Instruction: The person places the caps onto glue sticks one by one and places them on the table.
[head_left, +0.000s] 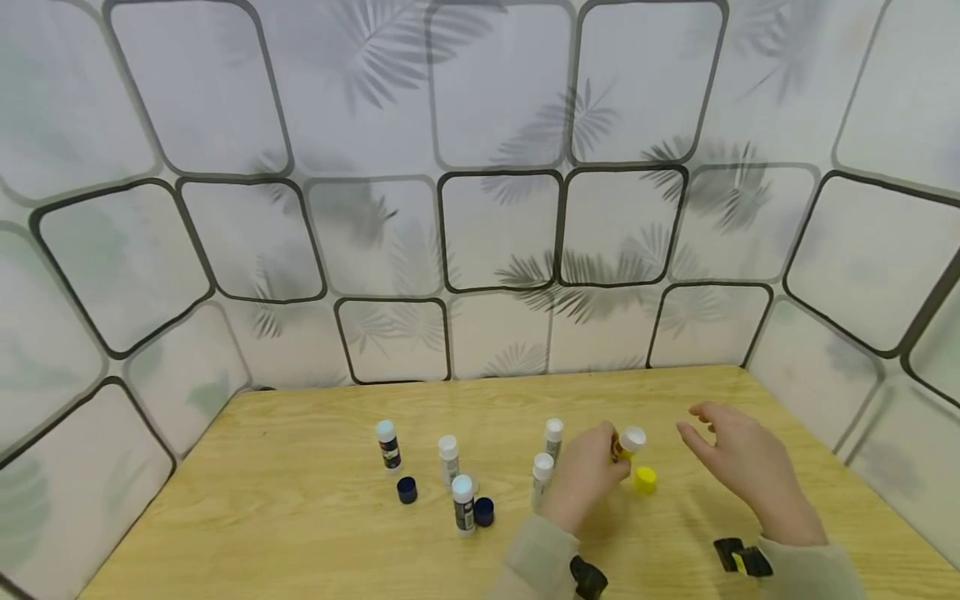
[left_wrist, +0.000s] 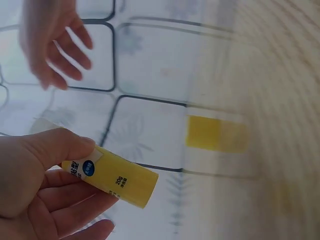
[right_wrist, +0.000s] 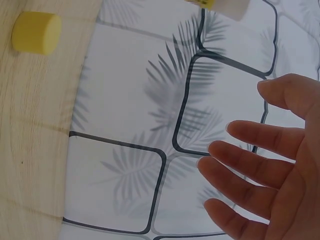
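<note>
My left hand (head_left: 588,471) grips a yellow glue stick (left_wrist: 120,177) between thumb and fingers, lifted over the table and tilted. Its white end (head_left: 632,438) points up and to the right in the head view, and "20g" is printed on the yellow body. A yellow cap (head_left: 645,479) sits on the wood just right of the left hand. Farther right, my right hand (head_left: 746,454) hovers with loosely spread fingers and nothing in them. In the right wrist view the same cap (right_wrist: 37,33) stands to the left, apart from the fingers.
Two white glue sticks (head_left: 542,477) stand by the left forearm. Left of them are another white one (head_left: 449,458), two dark-labelled ones (head_left: 463,510) and two dark blue caps (head_left: 407,490). Patterned cloth walls (head_left: 502,233) border the wooden table (head_left: 300,500).
</note>
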